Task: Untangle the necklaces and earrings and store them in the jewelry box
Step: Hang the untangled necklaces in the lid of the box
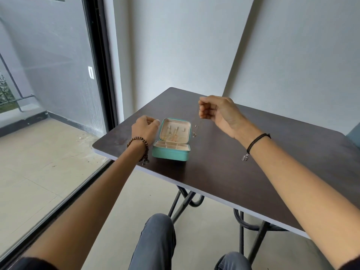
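Count on the one dark brown rectangular table (233,162): one teal rectangular jewelry box (171,153), three small hook tabs (177,127) in its lid, the fine chains (171,133) there too small to count. One thin metal chain necklace (195,129), and two hands, my left hand (145,128) and my right hand (218,112). One brown wooden bead bracelet (138,142) and one black cord bracelet (255,142) carrying one silver charm (245,157).

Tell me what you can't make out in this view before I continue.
- Chain under the right hand, head view: too thin to tell whether it is one necklace or several, or knotted.
- Left hand, head view: its back faces the camera, so whether it holds anything is hidden.
- Box, head view: pieces in the lid are too small to identify; the front wall hides part of the tray.
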The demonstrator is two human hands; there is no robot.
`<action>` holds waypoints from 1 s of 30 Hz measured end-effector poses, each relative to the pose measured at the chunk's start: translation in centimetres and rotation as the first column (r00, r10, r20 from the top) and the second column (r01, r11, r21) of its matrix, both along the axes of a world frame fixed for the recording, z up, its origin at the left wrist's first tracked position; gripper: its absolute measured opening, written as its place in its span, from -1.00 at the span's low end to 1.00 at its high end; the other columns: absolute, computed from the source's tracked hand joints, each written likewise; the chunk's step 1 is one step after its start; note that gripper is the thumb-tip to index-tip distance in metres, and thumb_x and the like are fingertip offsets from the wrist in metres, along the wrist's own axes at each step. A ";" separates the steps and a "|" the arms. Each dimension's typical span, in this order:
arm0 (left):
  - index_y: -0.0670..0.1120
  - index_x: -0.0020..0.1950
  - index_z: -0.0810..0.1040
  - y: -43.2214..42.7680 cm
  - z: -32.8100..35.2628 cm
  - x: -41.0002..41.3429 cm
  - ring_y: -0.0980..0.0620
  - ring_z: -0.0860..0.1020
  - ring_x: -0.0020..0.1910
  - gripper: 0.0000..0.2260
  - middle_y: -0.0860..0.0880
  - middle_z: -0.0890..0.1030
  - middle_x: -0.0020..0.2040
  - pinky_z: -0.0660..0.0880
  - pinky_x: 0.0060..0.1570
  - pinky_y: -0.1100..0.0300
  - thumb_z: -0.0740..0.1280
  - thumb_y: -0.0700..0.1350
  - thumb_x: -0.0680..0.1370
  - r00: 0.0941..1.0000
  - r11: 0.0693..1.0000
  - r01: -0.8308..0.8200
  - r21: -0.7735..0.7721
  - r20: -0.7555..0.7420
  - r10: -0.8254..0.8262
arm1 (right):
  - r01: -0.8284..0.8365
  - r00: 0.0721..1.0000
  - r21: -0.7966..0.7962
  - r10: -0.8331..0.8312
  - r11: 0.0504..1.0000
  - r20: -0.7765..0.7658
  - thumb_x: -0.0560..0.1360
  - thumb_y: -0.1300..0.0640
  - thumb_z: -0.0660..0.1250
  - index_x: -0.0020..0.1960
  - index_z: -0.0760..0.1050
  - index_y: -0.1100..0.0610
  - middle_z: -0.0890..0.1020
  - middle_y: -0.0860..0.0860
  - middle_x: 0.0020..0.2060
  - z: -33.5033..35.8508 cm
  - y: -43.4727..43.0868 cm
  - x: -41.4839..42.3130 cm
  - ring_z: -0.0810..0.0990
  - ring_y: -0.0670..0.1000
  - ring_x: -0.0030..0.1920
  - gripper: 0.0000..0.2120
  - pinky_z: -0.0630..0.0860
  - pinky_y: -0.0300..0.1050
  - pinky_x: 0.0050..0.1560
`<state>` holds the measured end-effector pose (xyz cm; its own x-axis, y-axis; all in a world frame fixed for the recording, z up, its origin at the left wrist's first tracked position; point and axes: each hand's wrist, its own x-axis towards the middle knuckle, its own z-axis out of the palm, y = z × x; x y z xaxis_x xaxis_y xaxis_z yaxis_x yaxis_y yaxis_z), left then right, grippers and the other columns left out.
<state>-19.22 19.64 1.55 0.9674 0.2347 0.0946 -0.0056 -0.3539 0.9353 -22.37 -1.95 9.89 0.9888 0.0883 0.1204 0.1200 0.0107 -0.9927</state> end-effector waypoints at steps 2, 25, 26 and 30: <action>-0.10 0.02 0.60 -0.1 -0.5 0.2 0.04 0.52 -0.06 -0.80 -0.01 0.59 -0.07 0.39 -0.06 0.23 0.28 0.00 0.61 0.997 0.996 0.060 0.062 -0.055 -0.056 | -0.011 1.000 -0.006 0.011 1.000 -0.004 0.57 0.21 0.34 -0.15 0.59 0.19 0.60 0.06 -0.32 -0.2 0.5 0.4 0.58 0.03 -0.29 -0.86 0.53 -0.12 -0.12; -0.13 0.19 0.60 -2.1 -3.6 -0.6 0.07 0.64 0.00 -0.74 -0.01 0.67 0.02 0.60 -0.04 0.23 0.30 -0.01 0.61 0.975 0.974 0.139 -0.180 0.197 -0.103 | -0.082 0.997 -0.044 0.082 0.996 -0.017 0.57 0.19 0.33 -0.14 0.58 0.19 0.62 0.07 -0.27 -0.4 1.5 0.4 0.62 0.03 -0.23 -0.86 0.57 -0.13 -0.06; -0.13 0.19 0.60 -2.2 -3.6 -0.6 0.06 0.64 0.00 -0.74 0.00 0.68 0.02 0.61 -0.03 0.21 0.31 -0.01 0.61 0.973 0.970 0.146 -0.193 0.204 -0.106 | -0.080 0.997 -0.042 0.079 0.996 -0.016 0.57 0.19 0.33 -0.14 0.58 0.19 0.62 0.07 -0.27 -0.4 1.5 0.4 0.62 0.03 -0.23 -0.86 0.57 -0.13 -0.06; -0.12 0.18 0.61 -2.3 -3.8 -0.5 0.02 0.65 0.02 -0.74 -0.02 0.68 0.02 0.62 0.05 0.02 0.34 0.00 0.59 0.969 0.949 0.182 -0.259 0.210 -0.128 | -0.076 0.997 -0.039 0.076 0.996 -0.007 0.57 0.19 0.33 -0.14 0.58 0.18 0.62 0.07 -0.27 -0.2 1.4 0.4 0.62 0.03 -0.22 -0.86 0.57 -0.11 -0.05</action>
<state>-19.73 17.35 -2.30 0.9646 0.1261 0.2316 -0.2250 -0.0643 0.9722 -21.93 -0.54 9.71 0.9797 0.1680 0.1097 0.1144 -0.0189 -0.9933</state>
